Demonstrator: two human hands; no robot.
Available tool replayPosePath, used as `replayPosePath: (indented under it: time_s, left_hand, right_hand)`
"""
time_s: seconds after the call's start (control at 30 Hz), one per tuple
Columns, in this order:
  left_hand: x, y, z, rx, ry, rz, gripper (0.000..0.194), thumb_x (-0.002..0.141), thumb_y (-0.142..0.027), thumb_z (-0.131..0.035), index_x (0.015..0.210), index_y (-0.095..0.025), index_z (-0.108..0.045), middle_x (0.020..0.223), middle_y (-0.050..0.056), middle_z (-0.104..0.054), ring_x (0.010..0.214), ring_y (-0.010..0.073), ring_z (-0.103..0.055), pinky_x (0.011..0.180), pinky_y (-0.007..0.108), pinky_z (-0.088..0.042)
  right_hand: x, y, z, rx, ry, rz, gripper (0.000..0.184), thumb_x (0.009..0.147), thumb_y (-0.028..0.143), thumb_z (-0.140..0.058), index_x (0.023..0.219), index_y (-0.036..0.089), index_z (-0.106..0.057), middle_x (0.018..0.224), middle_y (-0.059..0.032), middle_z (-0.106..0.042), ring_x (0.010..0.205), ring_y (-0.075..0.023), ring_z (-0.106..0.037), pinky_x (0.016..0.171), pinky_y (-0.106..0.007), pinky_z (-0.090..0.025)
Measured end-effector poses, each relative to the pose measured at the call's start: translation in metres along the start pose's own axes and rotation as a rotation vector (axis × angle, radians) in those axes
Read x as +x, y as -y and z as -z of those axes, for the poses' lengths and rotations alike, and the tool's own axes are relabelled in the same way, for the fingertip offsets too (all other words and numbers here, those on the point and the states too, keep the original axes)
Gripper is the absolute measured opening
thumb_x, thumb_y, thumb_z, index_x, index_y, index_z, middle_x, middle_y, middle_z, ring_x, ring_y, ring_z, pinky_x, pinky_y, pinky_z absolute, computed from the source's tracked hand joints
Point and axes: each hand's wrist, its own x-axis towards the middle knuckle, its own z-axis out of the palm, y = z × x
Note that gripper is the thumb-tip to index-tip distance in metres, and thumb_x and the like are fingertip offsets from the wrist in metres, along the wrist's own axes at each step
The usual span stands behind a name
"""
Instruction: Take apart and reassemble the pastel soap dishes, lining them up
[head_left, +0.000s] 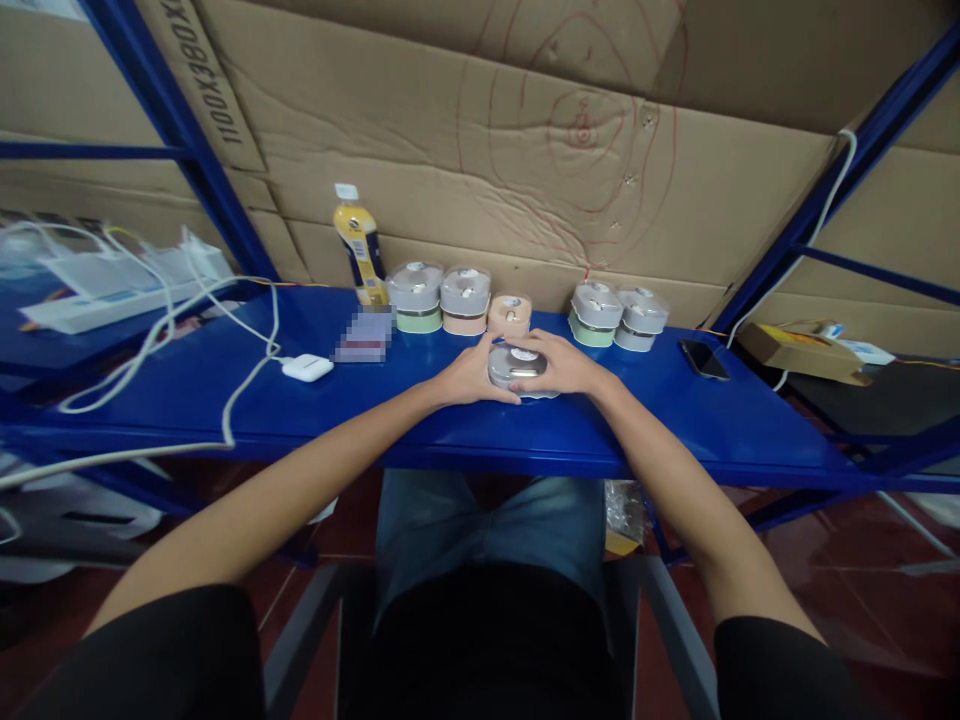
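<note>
Both my hands meet around a small round grey container (516,366) with a clear lid, resting on the blue shelf (225,400). My left hand (469,377) cups its left side, fingers curled against it. My right hand (559,362) wraps its right side and top edge. Behind it stands a row of similar lidded containers: a green-based one (416,297), a peach one (465,299), a lidless peach one (510,314), then another green one (595,313) and a grey one (641,318).
A yellow bottle (361,246) stands at the back left. A white earbud case (307,367) with a cable lies left; a power strip (112,285) sits further left. A dark phone (703,359) lies right, next to a flat cardboard box (802,350). Cardboard sheets line the back.
</note>
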Motion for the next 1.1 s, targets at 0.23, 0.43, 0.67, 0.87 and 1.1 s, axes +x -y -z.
replayPosePath:
  time_s: [0.23, 0.43, 0.67, 0.87, 1.1]
  left_hand:
    - [-0.009, -0.002, 0.014, 0.141, 0.078, -0.106, 0.102, 0.084, -0.068, -0.088, 0.167, -0.021, -0.052, 0.164, 0.02, -0.063, 0.152, 0.0451, -0.061, 0.128, 0.06, -0.049]
    - [0.003, -0.023, -0.001, 0.525, 0.079, 0.006, 0.081, 0.1, -0.059, -0.079, 0.17, -0.027, -0.054, 0.149, 0.021, -0.068, 0.138, 0.0477, -0.069, 0.113, 0.058, -0.056]
    - [0.067, -0.054, -0.041, 0.757, 0.113, 0.084, 0.068, 0.107, -0.048, -0.074, 0.161, -0.009, -0.059, 0.15, 0.035, -0.066, 0.133, 0.0537, -0.07, 0.109, 0.06, -0.054]
    - [0.109, -0.055, -0.058, 0.852, 0.121, 0.15, 0.055, 0.111, -0.024, -0.061, 0.16, -0.001, -0.055, 0.15, 0.037, -0.065, 0.136, 0.0501, -0.068, 0.11, 0.057, -0.052]
    - [0.111, -0.03, -0.038, 0.969, 0.006, 0.041, 0.067, 0.103, -0.032, -0.067, 0.16, -0.001, -0.051, 0.169, 0.035, -0.049, 0.16, 0.0487, -0.043, 0.128, 0.056, -0.034]
  right_hand:
    - [-0.011, -0.019, 0.017, 0.047, -0.007, -0.048, 0.083, 0.076, 0.059, -0.099, 0.152, 0.037, -0.075, 0.144, -0.009, -0.074, 0.135, -0.0367, -0.07, 0.122, -0.058, -0.052]
    - [-0.028, -0.038, 0.039, -0.071, -0.104, -0.223, 0.068, 0.077, 0.048, -0.101, 0.139, 0.027, -0.083, 0.138, -0.0136, -0.077, 0.116, -0.0343, -0.075, 0.108, -0.054, -0.061]
    - [-0.032, -0.024, 0.049, -0.264, -0.309, -0.549, 0.034, 0.095, 0.028, -0.078, 0.127, 0.019, -0.084, 0.119, -0.0171, -0.085, 0.115, -0.0394, -0.078, 0.103, -0.056, -0.061]
    - [-0.033, -0.013, 0.053, -0.282, -0.405, -0.729, 0.029, 0.101, 0.034, -0.068, 0.117, 0.018, -0.086, 0.11, -0.0176, -0.087, 0.109, -0.0386, -0.081, 0.093, -0.051, -0.062]
    - [-0.03, -0.012, 0.05, -0.306, -0.488, -0.769, 0.027, 0.101, 0.032, -0.066, 0.109, 0.017, -0.087, 0.106, -0.0181, -0.086, 0.102, -0.0332, -0.08, 0.087, -0.044, -0.06]
